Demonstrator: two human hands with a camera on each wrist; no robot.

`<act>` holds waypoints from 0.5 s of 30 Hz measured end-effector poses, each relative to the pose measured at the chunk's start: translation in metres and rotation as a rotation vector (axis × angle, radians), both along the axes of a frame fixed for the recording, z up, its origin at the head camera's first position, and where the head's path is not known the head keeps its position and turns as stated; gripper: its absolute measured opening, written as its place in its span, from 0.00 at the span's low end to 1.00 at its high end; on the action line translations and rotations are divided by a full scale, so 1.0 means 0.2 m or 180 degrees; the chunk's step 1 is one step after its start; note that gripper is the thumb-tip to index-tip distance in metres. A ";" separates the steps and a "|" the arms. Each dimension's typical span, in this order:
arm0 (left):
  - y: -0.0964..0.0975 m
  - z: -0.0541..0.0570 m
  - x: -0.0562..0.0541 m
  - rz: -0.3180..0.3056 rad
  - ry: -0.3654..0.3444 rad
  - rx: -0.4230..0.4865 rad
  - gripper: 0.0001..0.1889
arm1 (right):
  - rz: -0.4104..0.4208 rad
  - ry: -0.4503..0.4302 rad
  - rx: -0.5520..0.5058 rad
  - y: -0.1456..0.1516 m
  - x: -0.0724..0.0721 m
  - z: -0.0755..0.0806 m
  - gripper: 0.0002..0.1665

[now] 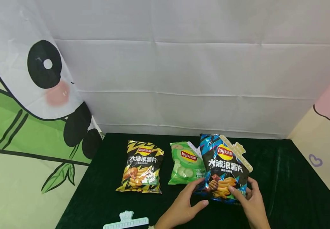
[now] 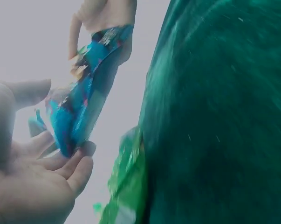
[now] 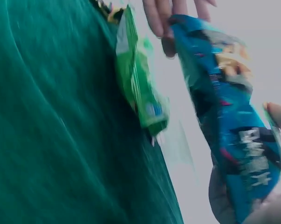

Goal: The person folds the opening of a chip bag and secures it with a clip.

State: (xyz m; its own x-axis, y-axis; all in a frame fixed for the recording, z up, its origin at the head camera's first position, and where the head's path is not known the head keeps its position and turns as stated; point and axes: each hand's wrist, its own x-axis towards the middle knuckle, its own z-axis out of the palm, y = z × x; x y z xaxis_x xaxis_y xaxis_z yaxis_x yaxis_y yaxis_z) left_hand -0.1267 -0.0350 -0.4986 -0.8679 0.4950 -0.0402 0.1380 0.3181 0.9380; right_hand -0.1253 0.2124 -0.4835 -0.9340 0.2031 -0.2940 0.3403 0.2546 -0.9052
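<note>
Blue bag [image 1: 222, 167] in right hand [image 1: 253, 203], seemingly aloft.

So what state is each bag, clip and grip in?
Blue bag: clipped, held up
Green bag: clipped, on table
Yellow bag: unclipped, on table
Cream clip: on blue bag
White clip: on green bag
Mint clip: lying loose
Left grip: touching blue bag
Right grip: pinching blue bag
</note>
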 end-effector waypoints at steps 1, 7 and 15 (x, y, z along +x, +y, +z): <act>0.03 0.01 -0.01 -0.0006 0.0018 -0.0006 0.31 | -0.0061 -0.0012 -0.0023 0.02 -0.01 0.00 0.54; 0.16 0.02 -0.07 -0.0074 0.0109 -0.0015 0.35 | -0.0153 -0.0010 0.0004 0.14 -0.10 0.00 0.51; 0.28 0.00 -0.11 -0.0040 0.0025 -0.0094 0.38 | 0.0067 -0.0116 0.0512 0.26 -0.18 -0.04 0.53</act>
State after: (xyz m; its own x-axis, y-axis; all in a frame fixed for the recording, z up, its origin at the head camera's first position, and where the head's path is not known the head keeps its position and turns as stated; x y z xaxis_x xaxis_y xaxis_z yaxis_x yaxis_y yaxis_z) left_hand -0.1494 0.0201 -0.4977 -0.8620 0.5047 -0.0481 0.1495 0.3437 0.9271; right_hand -0.1621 0.2645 -0.4912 -0.9279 0.2307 -0.2930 0.3652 0.4027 -0.8393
